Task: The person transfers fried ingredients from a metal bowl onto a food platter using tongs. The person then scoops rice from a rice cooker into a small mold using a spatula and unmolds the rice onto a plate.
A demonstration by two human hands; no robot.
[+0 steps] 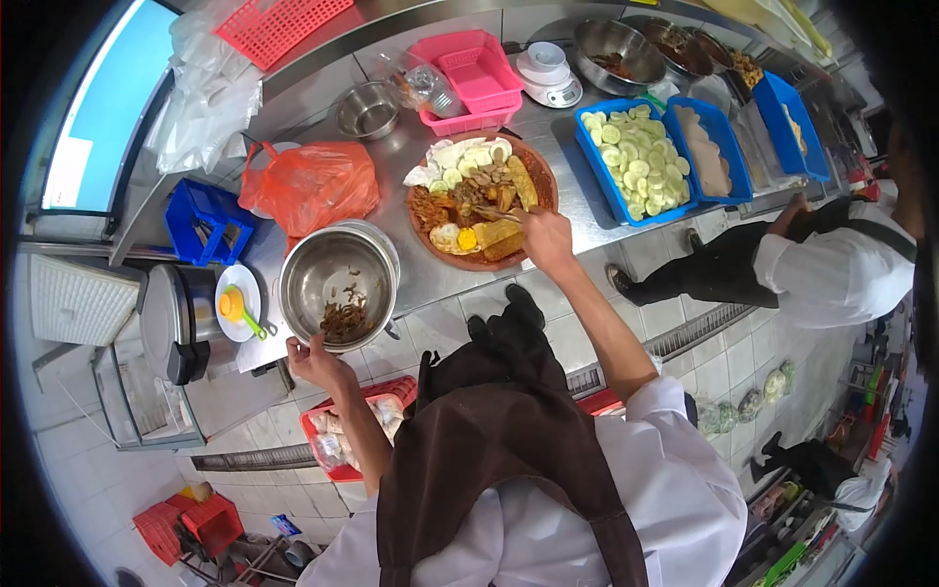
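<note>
A round brown platter (555,192) lies on the steel counter, laden with cucumber slices (452,177), a halved boiled egg (467,238), brown meat pieces (490,178) and yellowish slabs of food (500,233). My right hand (544,236) is over the platter's right side, its fingers closed on a slim utensil whose tip rests among the food; its kind is unclear. At the left, my left hand (320,367) touches the near rim of a steel bowl (297,275) with brown shreds (345,317) inside. Whether its fingers grip that rim is hard to see.
An orange plastic bag (323,183) lies behind the bowl. Blue baskets (637,218) of sliced cucumber and other food line the counter's right. A kitchen scale (550,88) and pink baskets (477,73) are behind the platter. A co-worker (829,264) stands at the right.
</note>
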